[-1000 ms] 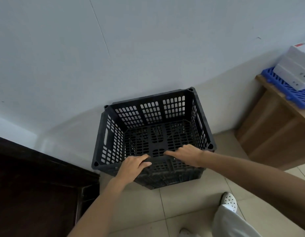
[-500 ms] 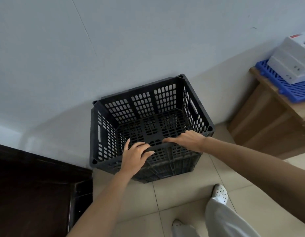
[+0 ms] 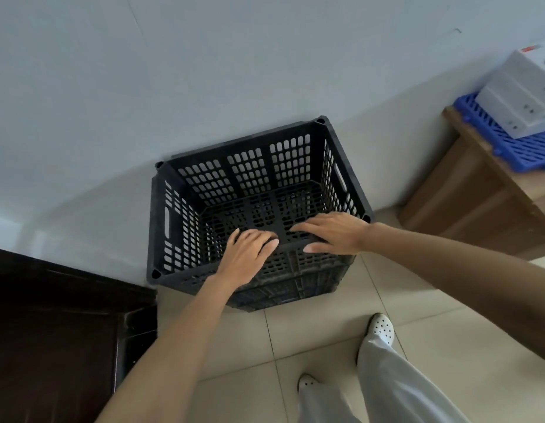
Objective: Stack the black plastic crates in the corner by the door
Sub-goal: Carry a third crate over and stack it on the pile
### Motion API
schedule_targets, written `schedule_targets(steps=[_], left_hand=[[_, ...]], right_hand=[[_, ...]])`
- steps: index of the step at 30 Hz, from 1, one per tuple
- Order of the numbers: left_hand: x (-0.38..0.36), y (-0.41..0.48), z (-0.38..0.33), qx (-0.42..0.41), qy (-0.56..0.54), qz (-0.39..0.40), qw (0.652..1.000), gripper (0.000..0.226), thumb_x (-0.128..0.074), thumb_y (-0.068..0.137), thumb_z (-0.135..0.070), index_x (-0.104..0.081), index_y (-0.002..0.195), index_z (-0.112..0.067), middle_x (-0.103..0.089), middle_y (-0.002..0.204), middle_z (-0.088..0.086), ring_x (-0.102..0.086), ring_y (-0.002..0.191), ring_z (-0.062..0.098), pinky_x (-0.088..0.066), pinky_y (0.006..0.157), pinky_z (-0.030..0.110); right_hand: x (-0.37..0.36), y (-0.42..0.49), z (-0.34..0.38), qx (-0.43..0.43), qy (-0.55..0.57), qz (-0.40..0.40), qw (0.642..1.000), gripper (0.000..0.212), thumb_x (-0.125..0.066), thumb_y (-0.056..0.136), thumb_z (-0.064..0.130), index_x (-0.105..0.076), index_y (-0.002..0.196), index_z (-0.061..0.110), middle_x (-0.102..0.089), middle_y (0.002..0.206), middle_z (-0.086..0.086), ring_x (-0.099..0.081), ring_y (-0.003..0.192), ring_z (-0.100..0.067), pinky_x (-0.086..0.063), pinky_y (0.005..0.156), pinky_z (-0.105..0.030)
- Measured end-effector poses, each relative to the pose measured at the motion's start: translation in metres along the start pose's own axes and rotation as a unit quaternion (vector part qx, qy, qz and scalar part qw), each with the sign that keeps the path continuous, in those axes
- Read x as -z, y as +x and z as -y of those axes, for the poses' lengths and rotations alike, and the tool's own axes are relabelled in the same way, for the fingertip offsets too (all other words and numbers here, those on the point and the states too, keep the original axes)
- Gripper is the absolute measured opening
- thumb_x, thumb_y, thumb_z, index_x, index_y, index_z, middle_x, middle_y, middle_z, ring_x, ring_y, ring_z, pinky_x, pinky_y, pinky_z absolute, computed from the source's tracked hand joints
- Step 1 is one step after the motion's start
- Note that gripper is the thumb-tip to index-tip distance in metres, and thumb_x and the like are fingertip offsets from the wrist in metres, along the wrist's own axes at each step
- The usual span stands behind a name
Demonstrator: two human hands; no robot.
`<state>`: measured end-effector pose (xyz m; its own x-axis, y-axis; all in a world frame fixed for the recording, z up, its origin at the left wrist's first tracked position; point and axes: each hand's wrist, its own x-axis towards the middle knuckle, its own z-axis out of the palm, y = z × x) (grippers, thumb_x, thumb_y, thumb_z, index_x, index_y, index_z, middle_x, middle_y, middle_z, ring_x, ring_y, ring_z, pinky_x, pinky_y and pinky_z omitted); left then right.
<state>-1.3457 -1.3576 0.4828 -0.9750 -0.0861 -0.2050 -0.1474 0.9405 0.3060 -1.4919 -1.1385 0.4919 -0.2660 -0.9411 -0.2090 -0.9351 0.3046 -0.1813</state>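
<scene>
A black slotted plastic crate (image 3: 253,175) sits on top of a second black crate (image 3: 295,294), whose front wall shows below it. The stack stands on the tiled floor against the white wall, just right of the dark door (image 3: 51,331). My left hand (image 3: 246,251) lies on the top crate's near rim with its fingers curled over into the crate. My right hand (image 3: 332,233) grips the same rim further right, fingers inside and thumb outside. The top crate is empty.
A wooden cabinet (image 3: 479,203) stands to the right against the wall, carrying a blue plastic grid (image 3: 491,141) and white boxes (image 3: 521,96). My legs and white shoes (image 3: 381,328) are on the tiles just in front of the stack.
The top crate has slid back and left, closer to the wall and door, and sits squarer on the lower crate. Both hands have stayed on its near rim.
</scene>
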Motion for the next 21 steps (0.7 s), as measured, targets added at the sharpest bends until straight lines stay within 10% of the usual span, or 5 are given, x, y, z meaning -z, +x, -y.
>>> schedule_targets(steps=[14, 21], left_hand=[[-0.023, 0.050, -0.050, 0.069, 0.064, -0.024, 0.995, 0.056, -0.013, 0.100, -0.056, -0.044, 0.141, -0.033, -0.063, 0.132, -0.005, -0.050, 0.129, 0.021, -0.042, 0.104, 0.043], [-0.006, 0.089, -0.051, -0.016, 0.018, 0.019, 1.000, 0.054, -0.020, 0.104, -0.050, -0.018, 0.156, -0.033, -0.022, 0.163, -0.005, -0.015, 0.152, 0.018, -0.015, 0.123, 0.044]], right_hand=[[-0.018, -0.013, -0.022, -0.134, -0.045, -0.090, 0.986, 0.061, -0.001, 0.100, 0.051, -0.041, 0.142, 0.032, -0.062, 0.129, 0.006, -0.053, 0.120, -0.017, -0.041, 0.100, -0.035], [0.003, 0.006, -0.040, -0.208, 0.121, -0.173, 0.955, 0.060, -0.030, 0.103, 0.043, -0.015, 0.155, 0.019, -0.019, 0.162, 0.001, -0.009, 0.151, -0.016, -0.016, 0.122, -0.040]])
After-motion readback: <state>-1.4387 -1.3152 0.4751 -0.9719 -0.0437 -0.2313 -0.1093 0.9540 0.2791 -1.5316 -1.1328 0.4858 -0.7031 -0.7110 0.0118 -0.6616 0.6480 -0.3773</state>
